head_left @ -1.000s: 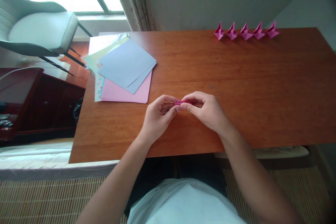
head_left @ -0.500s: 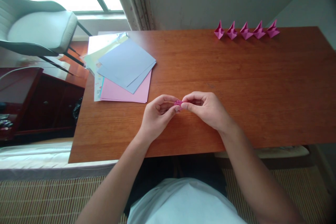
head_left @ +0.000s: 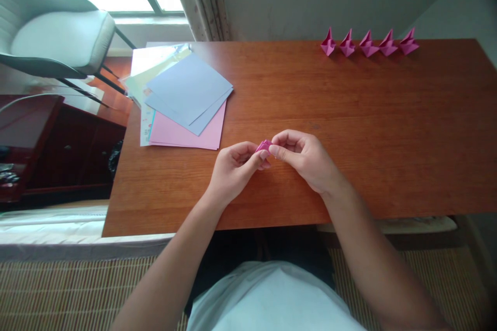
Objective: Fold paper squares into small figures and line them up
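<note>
A small folded piece of pink paper [head_left: 264, 146] is pinched between my two hands above the front half of the wooden table [head_left: 368, 139]. My left hand [head_left: 235, 168] grips its lower left side, thumb on top and fingers beneath. On its right side, my right hand [head_left: 305, 158] pinches the edge between thumb and forefinger. Fingertips cover much of the paper, so its full shape is hidden. Several pink origami figures [head_left: 368, 44] with pointed tips stand in a row along the table's far edge, to the right.
At the table's left lie blue-grey sheets [head_left: 190, 88] over pink sheets [head_left: 182, 132], with pale sheets and a clear wrapper beneath. A grey chair [head_left: 58, 36] stands beyond the left edge, near the window. A curtain [head_left: 202, 0] hangs behind the table.
The folded pink paper has turned and risen slightly in my hands, showing more of its upper face. My left fingertips now show beneath it. The camera view has shifted a little.
</note>
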A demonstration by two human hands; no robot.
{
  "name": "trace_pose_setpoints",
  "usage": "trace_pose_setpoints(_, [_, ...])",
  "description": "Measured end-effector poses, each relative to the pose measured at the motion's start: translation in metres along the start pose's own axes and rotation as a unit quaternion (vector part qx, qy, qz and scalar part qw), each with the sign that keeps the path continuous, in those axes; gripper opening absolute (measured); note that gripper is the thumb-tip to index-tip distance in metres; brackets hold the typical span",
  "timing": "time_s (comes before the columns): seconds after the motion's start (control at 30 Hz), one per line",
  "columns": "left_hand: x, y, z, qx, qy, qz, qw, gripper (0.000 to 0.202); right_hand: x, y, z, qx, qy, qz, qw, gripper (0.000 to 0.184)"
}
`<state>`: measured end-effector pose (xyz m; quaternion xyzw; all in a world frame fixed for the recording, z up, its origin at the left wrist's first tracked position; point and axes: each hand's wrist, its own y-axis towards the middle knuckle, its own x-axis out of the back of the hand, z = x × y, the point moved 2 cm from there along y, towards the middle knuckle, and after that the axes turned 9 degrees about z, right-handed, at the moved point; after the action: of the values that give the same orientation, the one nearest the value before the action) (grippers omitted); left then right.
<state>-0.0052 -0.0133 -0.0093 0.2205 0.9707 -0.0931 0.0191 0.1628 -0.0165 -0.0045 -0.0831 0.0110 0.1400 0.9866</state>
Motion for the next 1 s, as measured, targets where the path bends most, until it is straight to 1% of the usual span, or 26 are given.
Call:
trace_pose_setpoints(0.17, [0.001, 0.000, 0.002, 0.003, -0.011, 0.000, 1.000, 0.031, 0.001, 0.000, 0.001, 0.005, -0.028, 0.023, 0.999, 0.016])
trace_pose_setpoints(0.3, [0.001, 0.000, 0.003, 0.006, -0.021, -0.003, 1.000, 0.030, 0.000, -0.001, -0.001, 0.015, -0.015, 0.013, 1.000, 0.016])
trace_pose_setpoints(0.4, [0.002, 0.000, 0.004, 0.001, -0.025, -0.010, 1.000, 0.030, -0.003, -0.001, -0.002, 0.014, -0.015, 0.015, 1.000, 0.018])
trace_pose_setpoints(0.53, [0.003, -0.002, 0.004, -0.006, -0.010, -0.017, 1.000, 0.032, -0.007, -0.003, -0.002, 0.007, -0.006, 0.014, 1.000, 0.025])
trace_pose_setpoints(0.7, [0.004, -0.003, 0.004, -0.023, 0.010, -0.018, 1.000, 0.032, -0.011, -0.005, -0.006, 0.017, 0.020, 0.009, 1.000, 0.024])
trace_pose_setpoints(0.87, [0.003, -0.001, 0.007, -0.021, 0.009, 0.017, 1.000, 0.028, -0.006, -0.007, -0.011, 0.028, 0.020, 0.004, 0.999, 0.021])
trace_pose_setpoints(1.0, [0.001, -0.001, 0.010, -0.024, 0.023, 0.025, 0.999, 0.025, -0.001, -0.010, -0.014, 0.044, -0.008, -0.011, 0.999, 0.015])
